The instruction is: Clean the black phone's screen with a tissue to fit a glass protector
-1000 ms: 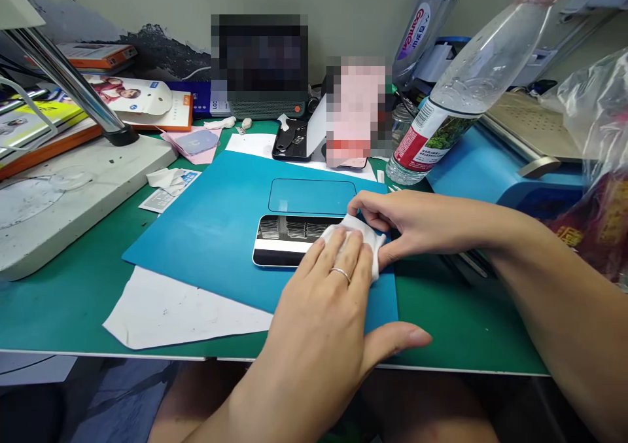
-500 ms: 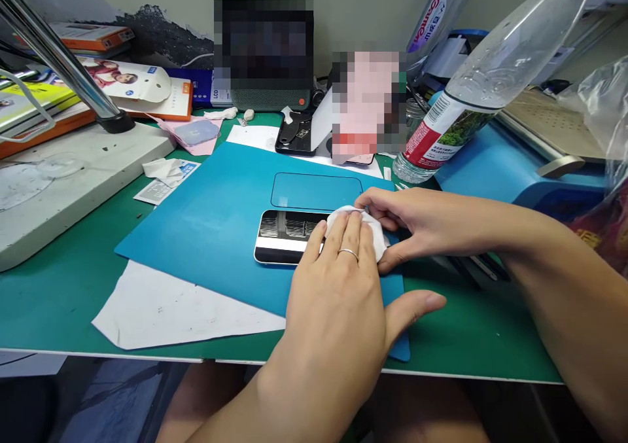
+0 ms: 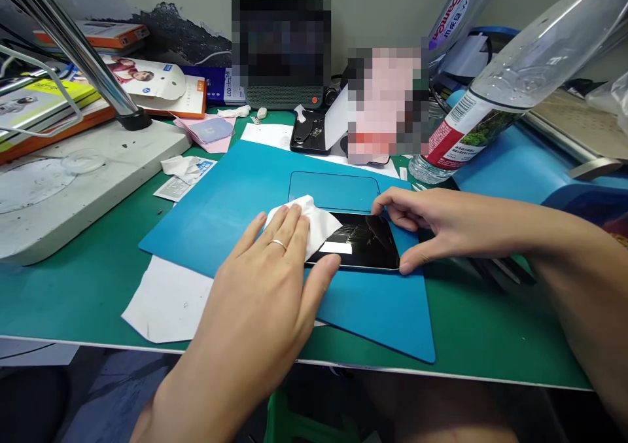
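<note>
A smartphone (image 3: 377, 241) lies face up on the blue mat (image 3: 216, 188), its black glossy screen reflecting light. Stretched flat, the fingers of my left hand (image 3: 267, 266) press a white wipe (image 3: 321, 227) onto the phone's left part, which is hidden beneath it. The thumb stands apart over the phone's near edge. My right hand (image 3: 417, 224) grips the phone's right end between thumb and forefinger, at its near and far corners. Just beyond the phone, a clear glass sheet with a dark outline (image 3: 333, 190) rests on the mat.
A tilted plastic bottle (image 3: 461, 129) stands behind my right hand. At the back lie an opened phone (image 3: 309, 132) and a blurred pink panel (image 3: 387, 96). The lamp base (image 3: 161, 145) and boxes (image 3: 161, 83) stand left. White paper (image 3: 167, 305) sticks out under the mat.
My left hand has slid left along the phone with the wipe, baring the right part of the screen. My right hand keeps its grip on the phone's end. The view has shifted slightly.
</note>
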Tool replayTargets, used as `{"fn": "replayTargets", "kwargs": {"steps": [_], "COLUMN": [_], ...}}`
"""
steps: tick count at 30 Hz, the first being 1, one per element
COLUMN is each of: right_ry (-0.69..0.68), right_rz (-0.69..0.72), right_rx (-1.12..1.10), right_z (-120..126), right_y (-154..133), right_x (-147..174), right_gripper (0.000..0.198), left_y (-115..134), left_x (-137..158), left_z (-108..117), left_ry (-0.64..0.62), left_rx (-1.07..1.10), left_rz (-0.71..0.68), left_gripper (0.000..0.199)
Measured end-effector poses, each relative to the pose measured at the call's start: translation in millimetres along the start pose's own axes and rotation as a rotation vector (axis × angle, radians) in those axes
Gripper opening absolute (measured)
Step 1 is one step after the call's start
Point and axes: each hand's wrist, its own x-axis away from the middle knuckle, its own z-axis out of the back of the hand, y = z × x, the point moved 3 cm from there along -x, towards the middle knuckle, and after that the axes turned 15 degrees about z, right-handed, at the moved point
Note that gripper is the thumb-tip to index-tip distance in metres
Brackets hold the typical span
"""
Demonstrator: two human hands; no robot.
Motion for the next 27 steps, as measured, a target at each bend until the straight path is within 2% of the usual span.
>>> {"fn": "replayTargets", "kwargs": {"steps": [7,13,18,23,27], "right_ry": [0.017,0.005,0.009,0.024,0.031], "right_rz": [-0.011,-0.009,-0.002,0.024,0.055], "right_rx": [0.013,0.008,0.016,0.012,0.024], "right_z": [1,0,1,-1,-2], "right_y": [-3,0,-1,-3,-1], "right_x": [0,-1,-1,-1,0], "right_gripper": [0.07,0.075,0.073,0.073,0.072], "left_y": [-11,-9,-5,1,15], "left_x": [12,24,32,38,41], "left_z": [9,18,17,8,-2], "left_ry": [0.003,0.078,-0.007,0.073,0.071], "left_rx": [0.022,-0.041,-0.107,-0.138,-0.112], "left_rz": [-0.037,-0.132,-0.236,-0.166,-0.164], "left_gripper": [0.057,0.055,0.067,0.075,0.085]}}
